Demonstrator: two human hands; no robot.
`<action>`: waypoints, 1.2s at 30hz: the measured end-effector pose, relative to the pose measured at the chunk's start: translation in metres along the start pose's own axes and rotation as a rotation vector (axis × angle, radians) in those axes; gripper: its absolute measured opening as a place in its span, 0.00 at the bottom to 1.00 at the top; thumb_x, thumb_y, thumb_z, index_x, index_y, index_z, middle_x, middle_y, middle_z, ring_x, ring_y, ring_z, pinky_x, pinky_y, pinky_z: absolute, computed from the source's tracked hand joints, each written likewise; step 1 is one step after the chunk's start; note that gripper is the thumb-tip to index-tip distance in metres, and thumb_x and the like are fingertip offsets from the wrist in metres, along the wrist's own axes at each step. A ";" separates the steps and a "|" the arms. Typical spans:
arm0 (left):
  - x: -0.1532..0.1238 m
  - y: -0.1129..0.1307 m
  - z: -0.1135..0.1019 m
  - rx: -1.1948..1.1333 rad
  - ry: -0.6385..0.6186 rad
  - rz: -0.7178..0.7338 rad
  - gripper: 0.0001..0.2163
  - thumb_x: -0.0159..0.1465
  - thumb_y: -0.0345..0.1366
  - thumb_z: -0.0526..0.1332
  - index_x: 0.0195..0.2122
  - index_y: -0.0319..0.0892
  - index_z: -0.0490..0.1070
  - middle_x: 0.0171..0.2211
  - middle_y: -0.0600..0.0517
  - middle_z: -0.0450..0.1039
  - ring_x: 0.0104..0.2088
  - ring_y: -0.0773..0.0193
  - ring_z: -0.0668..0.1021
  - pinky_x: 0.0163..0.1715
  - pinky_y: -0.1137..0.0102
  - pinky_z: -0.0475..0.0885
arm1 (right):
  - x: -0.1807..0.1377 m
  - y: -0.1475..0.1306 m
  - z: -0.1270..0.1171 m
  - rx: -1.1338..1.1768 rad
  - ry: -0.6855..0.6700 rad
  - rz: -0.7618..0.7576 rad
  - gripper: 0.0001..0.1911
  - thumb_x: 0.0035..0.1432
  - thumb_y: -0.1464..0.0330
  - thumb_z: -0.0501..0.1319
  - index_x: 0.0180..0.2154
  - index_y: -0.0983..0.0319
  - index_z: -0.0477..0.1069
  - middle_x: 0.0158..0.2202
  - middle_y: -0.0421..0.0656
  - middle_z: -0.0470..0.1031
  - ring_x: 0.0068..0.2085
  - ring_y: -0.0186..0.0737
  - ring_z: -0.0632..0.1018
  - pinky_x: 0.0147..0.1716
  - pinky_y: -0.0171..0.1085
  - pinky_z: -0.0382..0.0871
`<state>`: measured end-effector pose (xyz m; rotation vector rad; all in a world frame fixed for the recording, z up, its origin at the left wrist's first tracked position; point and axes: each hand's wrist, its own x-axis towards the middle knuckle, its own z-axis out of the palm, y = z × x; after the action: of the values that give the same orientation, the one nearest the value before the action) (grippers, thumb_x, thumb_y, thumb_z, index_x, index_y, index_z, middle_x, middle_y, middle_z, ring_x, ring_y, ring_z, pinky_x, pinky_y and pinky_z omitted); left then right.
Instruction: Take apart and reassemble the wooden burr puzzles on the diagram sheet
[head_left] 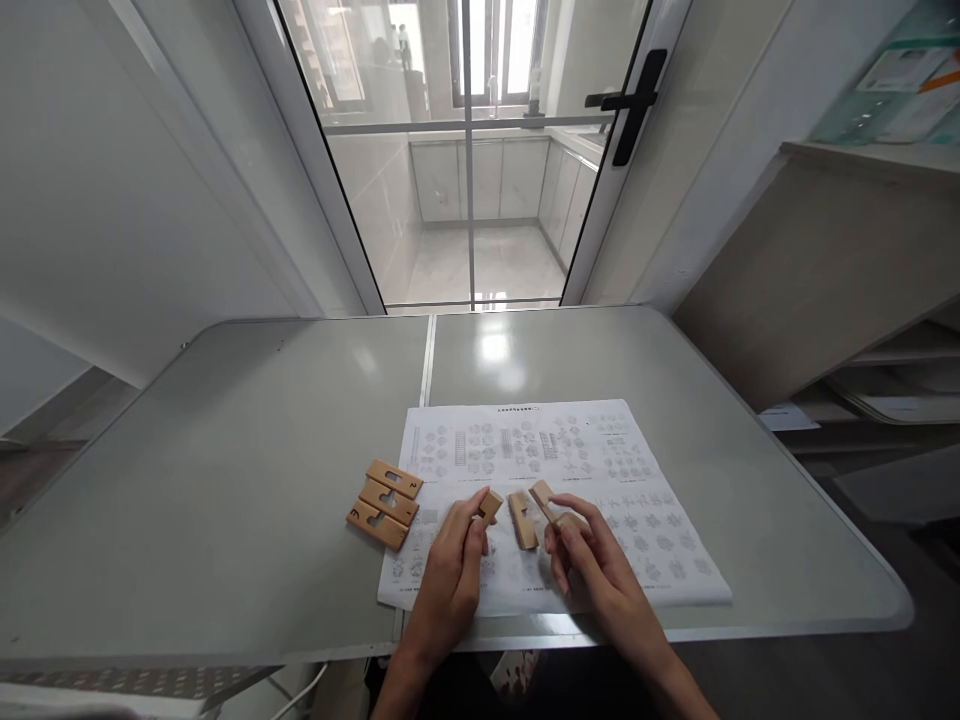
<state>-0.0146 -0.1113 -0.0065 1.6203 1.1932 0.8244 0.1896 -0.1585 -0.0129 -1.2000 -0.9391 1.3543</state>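
My left hand [451,565] is closed on a small notched wooden block [489,508], pinched between thumb and fingers above a printed sheet [517,590]. Between my hands another notched wooden block [523,521] lies on the paper, apart from both. A third wooden block [542,494], set at a slant, is gripped by the fingertips of my right hand [596,560]; part of it is hidden behind them. Left of the sheet, three flat wooden pieces [388,498] with cut-outs and dark marks lie side by side, the upper ones touching the paper's edge.
The pale table [225,480] has a seam running front to back and a rounded right corner. Beyond its far edge stands a glass door with a black handle [637,105]. A wooden shelf unit [795,270] rises at the right.
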 end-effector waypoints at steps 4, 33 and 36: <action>0.004 0.010 0.000 -0.190 -0.034 -0.132 0.24 0.76 0.48 0.58 0.68 0.44 0.68 0.41 0.47 0.80 0.43 0.56 0.81 0.52 0.57 0.76 | -0.002 0.004 0.004 0.051 0.036 0.002 0.29 0.73 0.48 0.59 0.66 0.54 0.61 0.36 0.39 0.75 0.26 0.35 0.69 0.32 0.38 0.70; 0.002 -0.003 0.009 -0.294 0.026 -0.232 0.27 0.76 0.53 0.56 0.71 0.46 0.68 0.54 0.45 0.83 0.57 0.51 0.80 0.66 0.53 0.70 | -0.003 0.009 0.008 -0.109 0.060 -0.005 0.25 0.74 0.49 0.58 0.62 0.58 0.65 0.36 0.41 0.76 0.28 0.37 0.71 0.32 0.38 0.69; 0.000 -0.005 0.008 -0.356 0.032 -0.239 0.25 0.76 0.51 0.56 0.70 0.48 0.69 0.68 0.46 0.72 0.71 0.47 0.69 0.72 0.50 0.63 | -0.003 0.009 0.009 -0.124 0.056 -0.006 0.25 0.75 0.49 0.58 0.62 0.58 0.65 0.36 0.41 0.76 0.28 0.38 0.71 0.32 0.38 0.69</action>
<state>-0.0091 -0.1131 -0.0144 1.1570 1.1597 0.8546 0.1787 -0.1617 -0.0194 -1.3208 -0.9975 1.2662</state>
